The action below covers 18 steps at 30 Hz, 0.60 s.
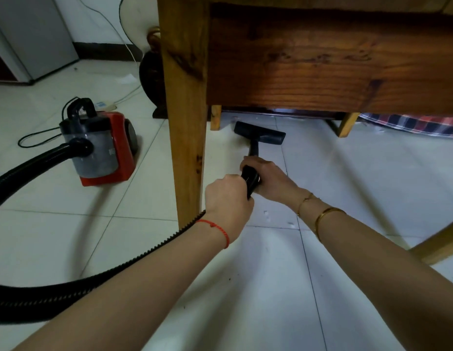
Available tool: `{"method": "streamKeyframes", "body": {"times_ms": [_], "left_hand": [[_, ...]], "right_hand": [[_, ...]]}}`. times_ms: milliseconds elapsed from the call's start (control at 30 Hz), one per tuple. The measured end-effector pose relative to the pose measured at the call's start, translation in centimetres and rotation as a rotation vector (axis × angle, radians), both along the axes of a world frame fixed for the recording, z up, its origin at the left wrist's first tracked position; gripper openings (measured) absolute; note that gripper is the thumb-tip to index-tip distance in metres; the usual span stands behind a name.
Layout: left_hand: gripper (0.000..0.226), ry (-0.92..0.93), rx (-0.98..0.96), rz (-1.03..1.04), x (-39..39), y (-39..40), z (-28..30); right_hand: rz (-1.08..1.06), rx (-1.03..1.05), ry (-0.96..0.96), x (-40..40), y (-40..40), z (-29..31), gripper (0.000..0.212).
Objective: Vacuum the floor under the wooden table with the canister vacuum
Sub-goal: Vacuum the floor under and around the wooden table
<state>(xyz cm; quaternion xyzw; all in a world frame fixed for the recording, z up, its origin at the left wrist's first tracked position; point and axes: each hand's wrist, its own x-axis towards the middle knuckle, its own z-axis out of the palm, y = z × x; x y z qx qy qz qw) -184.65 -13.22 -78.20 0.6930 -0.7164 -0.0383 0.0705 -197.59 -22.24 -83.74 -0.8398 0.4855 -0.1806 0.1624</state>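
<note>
1. Head view: I see both hands wrapped around the black wand (251,179); left hand (229,198) behind, right hand (264,177) ahead.
2. The floor nozzle (259,135) lies on the tiled floor (347,173) under the wooden worktop (321,62), at twelve o'clock from my hands.
3. The red canister vacuum (101,145) stands at ten o'clock; its hose (30,168) loops back left.
</note>
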Motion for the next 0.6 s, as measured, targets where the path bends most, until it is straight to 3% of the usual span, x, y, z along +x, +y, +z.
{"method": "streamKeyframes", "body": {"times_ms": [133, 333, 600], "left_hand": [[0.025, 0.006, -0.014, 0.019, -1.7, -2.7, -0.9], [0.027, -0.007, 0.019, 0.044, -2.6, -5.3, -1.1], [0.021, 0.008, -0.021, 0.003, -1.1, -2.5, -0.5]], "right_hand": [[0.028, -0.032, -0.017, -1.2, -3.0, -0.2, 0.026], [0.057, -0.015, -0.048, -1.9, -5.5, -0.2, 0.031], [0.046, 0.009, -0.038, -0.9, -2.9, -0.1, 0.026]]}}
